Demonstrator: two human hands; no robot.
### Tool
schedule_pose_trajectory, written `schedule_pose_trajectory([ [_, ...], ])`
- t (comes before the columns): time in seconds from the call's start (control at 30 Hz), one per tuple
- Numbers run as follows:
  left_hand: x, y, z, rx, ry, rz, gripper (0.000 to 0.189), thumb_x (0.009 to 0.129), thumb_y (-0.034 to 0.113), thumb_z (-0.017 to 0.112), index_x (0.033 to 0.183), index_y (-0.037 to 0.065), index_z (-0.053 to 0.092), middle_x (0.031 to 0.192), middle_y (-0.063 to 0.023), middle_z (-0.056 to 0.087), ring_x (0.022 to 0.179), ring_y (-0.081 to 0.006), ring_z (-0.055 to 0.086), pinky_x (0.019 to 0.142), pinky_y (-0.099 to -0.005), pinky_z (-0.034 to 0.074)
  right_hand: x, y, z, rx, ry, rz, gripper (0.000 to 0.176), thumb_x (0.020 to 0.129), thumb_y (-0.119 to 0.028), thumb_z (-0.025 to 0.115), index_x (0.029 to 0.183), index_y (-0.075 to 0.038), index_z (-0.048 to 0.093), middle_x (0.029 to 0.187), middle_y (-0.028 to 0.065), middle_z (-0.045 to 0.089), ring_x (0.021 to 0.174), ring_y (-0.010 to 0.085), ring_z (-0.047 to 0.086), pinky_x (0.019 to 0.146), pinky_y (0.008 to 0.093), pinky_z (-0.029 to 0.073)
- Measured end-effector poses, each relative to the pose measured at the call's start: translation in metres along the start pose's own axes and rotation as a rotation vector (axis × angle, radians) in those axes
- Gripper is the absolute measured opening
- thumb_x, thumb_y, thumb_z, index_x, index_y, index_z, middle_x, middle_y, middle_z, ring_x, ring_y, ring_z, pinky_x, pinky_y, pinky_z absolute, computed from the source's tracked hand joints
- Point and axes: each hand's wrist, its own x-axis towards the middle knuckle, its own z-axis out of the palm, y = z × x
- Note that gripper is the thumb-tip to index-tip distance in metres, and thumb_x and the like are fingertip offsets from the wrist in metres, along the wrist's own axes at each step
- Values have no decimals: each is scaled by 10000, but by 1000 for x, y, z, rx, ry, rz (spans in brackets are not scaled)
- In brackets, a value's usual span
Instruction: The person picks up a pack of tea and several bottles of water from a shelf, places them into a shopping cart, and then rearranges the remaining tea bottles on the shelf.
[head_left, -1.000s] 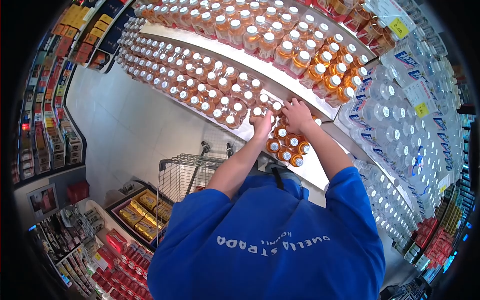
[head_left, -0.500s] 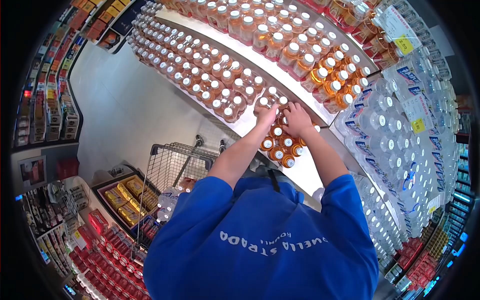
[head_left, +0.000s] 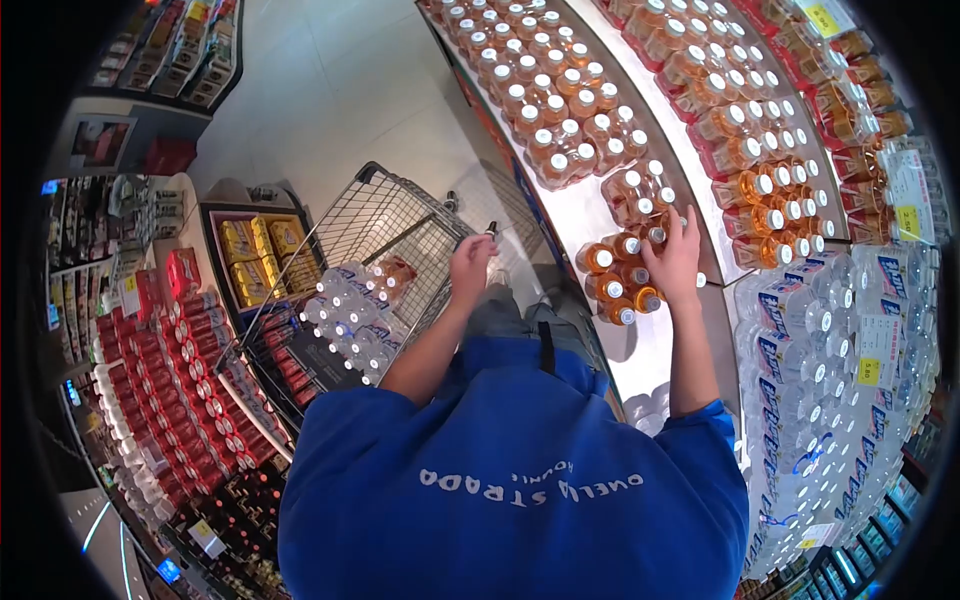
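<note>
My right hand reaches over a small group of amber drink bottles with white caps on the pale shelf. Its fingers are stretched and apart, touching or just above the caps at the group's right side; the exact contact is hidden. Beyond the fingertips is a clear-wrapped pack of similar bottles. My left hand is in the air beside the rim of a wire shopping cart, its fingers loosely bent and nothing visible in it. Packs of clear water bottles lie in the cart.
Rows of wrapped amber bottles fill the shelf ahead, with more on the tier behind. Stacked water packs stand to the right. Yellow boxes and red drink packs are on the left. Pale floor runs beyond the cart.
My left hand has left the bottles and moved left toward the cart. My right hand remains over the amber bottles. The view has turned left, bringing more of the cart into sight.
</note>
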Motion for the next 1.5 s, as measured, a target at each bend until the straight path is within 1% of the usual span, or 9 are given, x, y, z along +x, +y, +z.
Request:
schedule_pose_trajectory([
  [0.13, -47, -89, -166, 234, 451, 7, 232, 985, 163, 581, 1056, -43, 659, 882, -141, 724, 780, -190, 702, 727, -299, 551, -27, -54, -3, 92, 170, -17, 695, 849, -131, 730, 1459, -3, 422, 1550, 305, 302, 1422, 472, 335, 1172, 512, 309],
  [0.23, -92, -129, -252, 507, 722, -324, 282, 946, 223, 601, 1034, -37, 665, 829, -145, 718, 731, -202, 700, 697, -310, 543, -53, -105, 16, 82, 186, -67, 639, 866, -105, 705, 1435, 15, 440, 1539, 294, 320, 1423, 460, 345, 1161, 513, 314],
  [0.33, -97, -174, -310, -52, 884, -778, 346, 894, 274, 635, 1054, -31, 673, 879, -170, 731, 802, -244, 716, 747, -358, 542, -77, -162, 53, 236, -88, -114, 653, 862, -131, 703, 1438, 14, 432, 1544, 304, 301, 1418, 480, 335, 1158, 518, 313],
  [0.37, -97, -246, -345, 310, 799, -748, 346, 862, 277, 657, 1050, -12, 688, 870, -179, 722, 857, -323, 711, 824, -417, 539, -86, -183, 65, 215, -163, -163, 661, 856, -134, 705, 1440, 10, 432, 1546, 306, 300, 1414, 483, 342, 1152, 516, 327],
  [0.67, -42, -121, -330, 914, 332, -473, 684, 731, 244, 833, 1288, 16, 508, 1260, -186, 533, 1206, -386, 545, 980, -474, 500, -143, -313, 127, 155, -552, -293, 668, 835, -165, 732, 1416, 15, 456, 1524, 304, 349, 1367, 480, 411, 1115, 496, 385],
  [0.83, 36, -146, -344, 1106, 237, -151, 586, 693, 157, 856, 1150, 38, 509, 1135, -196, 572, 1156, -400, 556, 947, -471, 492, -175, -326, 132, 138, -659, -52, 697, 844, -150, 725, 1456, -6, 422, 1493, 251, 409, 1387, 438, 405, 1147, 463, 370],
  [1.03, 77, -196, -365, 1291, -33, -420, 1067, 633, 317, 917, 1476, 52, 320, 1328, -174, 570, 1280, -352, 504, 1102, -439, 393, -200, -327, 120, 68, -709, 166, 713, 859, -222, 711, 1473, -30, 403, 1474, 231, 435, 1345, 416, 457, 1131, 464, 391],
  [1.33, 66, -166, -341, 1375, 60, -318, 878, 623, 361, 904, 1323, 66, 463, 1260, -149, 634, 1240, -387, 506, 990, -488, 471, -220, -313, 113, 85, -795, 319, 675, 897, -297, 673, 1471, -60, 409, 1436, 188, 503, 1306, 393, 506, 1101, 458, 418],
  [1.5, 32, -134, -335, 911, 276, -197, 967, 580, 290, 957, 1369, 37, 459, 1267, -195, 624, 1166, -390, 584, 1005, -485, 487, -220, -303, 111, 233, -699, 240, 602, 911, -311, 658, 1433, -75, 471, 1379, 185, 555, 1234, 392, 558, 1063, 462, 446],
])
